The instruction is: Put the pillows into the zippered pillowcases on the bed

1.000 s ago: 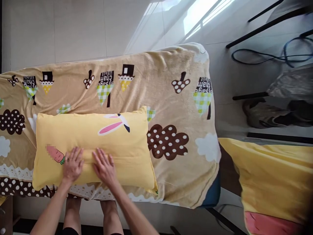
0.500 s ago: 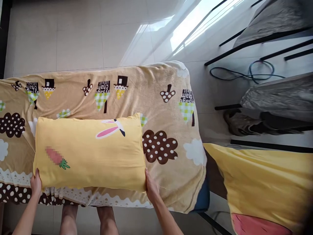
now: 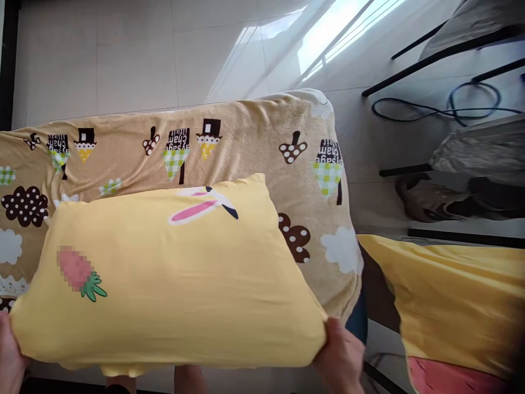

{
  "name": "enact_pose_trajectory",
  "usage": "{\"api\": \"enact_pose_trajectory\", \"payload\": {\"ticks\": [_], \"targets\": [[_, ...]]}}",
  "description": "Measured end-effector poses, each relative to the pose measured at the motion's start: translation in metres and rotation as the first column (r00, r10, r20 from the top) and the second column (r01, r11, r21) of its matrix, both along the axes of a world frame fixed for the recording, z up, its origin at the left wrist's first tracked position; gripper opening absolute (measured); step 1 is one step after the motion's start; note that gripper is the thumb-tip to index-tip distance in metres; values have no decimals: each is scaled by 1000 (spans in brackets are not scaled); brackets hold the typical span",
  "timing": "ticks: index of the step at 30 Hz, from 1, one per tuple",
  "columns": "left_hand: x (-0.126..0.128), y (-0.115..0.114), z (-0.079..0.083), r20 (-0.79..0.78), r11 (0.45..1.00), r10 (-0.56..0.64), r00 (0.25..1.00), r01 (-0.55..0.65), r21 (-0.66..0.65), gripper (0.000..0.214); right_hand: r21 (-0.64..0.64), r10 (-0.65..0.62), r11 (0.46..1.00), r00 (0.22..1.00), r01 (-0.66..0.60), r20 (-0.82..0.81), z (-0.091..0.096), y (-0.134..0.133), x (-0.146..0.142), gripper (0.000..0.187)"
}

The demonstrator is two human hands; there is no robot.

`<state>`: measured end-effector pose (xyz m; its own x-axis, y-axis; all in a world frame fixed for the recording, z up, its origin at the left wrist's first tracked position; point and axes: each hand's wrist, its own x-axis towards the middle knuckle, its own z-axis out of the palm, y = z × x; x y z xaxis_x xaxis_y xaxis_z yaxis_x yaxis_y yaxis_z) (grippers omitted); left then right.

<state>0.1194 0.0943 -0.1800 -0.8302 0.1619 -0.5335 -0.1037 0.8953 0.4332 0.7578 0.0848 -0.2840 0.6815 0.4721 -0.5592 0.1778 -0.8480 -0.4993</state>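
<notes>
A yellow pillow (image 3: 184,273) with a pink-eared rabbit print and a carrot print stretches between my two hands. My left hand (image 3: 10,347) grips its near left corner at the frame's edge. Closed round the near right corner is my right hand (image 3: 340,353). The pillow's near side is raised and close to me, while its far edge lies over a tan patterned blanket (image 3: 246,142). The blanket covers a long, flat bed-like surface. Part of my legs shows below the pillow.
Yellow cloth (image 3: 459,290) with a pink patch hangs at the right. Behind it are black metal bars (image 3: 410,71), grey plastic-wrapped items (image 3: 476,145) and a looped dark cable (image 3: 410,112) on the tiled floor (image 3: 131,60).
Both hands have drawn the pillow's near corners up and toward me, so it looks larger and wider. The view has shifted slightly left.
</notes>
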Motion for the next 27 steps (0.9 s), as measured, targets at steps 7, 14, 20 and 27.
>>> {"api": "enact_pose_trajectory", "payload": {"ticks": [7,14,20,27], "targets": [[6,2,-46,-22,761,-605,796,570,-309,57,-248,566,821,792,-515,230,-30,40,-48,74],[182,137,-80,-433,-38,-901,-37,999,-5,50,208,781,349,406,-914,475,-31,126,-252,50],[187,203,-138,-170,-80,-978,-119,971,-223,51,177,906,122,183,-977,383,-66,190,-263,48],[27,184,-114,-36,310,-942,333,829,-466,64,-20,743,609,561,-793,366,-85,218,-44,61]]}}
